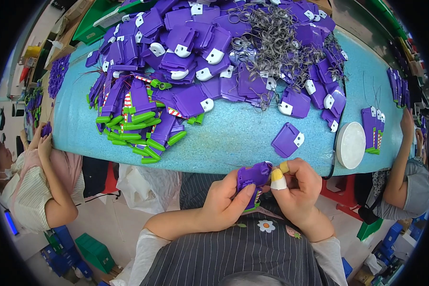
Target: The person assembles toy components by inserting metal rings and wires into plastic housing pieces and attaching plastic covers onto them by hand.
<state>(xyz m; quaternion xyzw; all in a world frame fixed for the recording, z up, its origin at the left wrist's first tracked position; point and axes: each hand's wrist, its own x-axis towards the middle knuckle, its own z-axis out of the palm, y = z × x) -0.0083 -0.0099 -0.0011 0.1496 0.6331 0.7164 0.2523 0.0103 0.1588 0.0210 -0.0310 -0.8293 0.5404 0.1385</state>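
My left hand (224, 199) grips a purple plastic part (251, 175) just in front of the table edge, its thumb pressed on the part's face. A strip of green and striped trim shows at the part's lower end. Beside the part's right edge, my right hand (299, 190) has thumb and fingers pinched together, with yellow and white coverings on some of the fingertips. What sits between those fingertips is too small to make out. On the table just beyond lies a single purple panel (285, 140) with a white corner.
A blue table (224, 143) carries a heap of purple panels (159, 59), tangled dark wire rings (276, 45) and green-tipped purple parts (138, 121). A white round dish (351, 145) stands at right, near finished-looking purple parts (369, 126). Co-workers (47, 181) (400, 186) sit on both sides.
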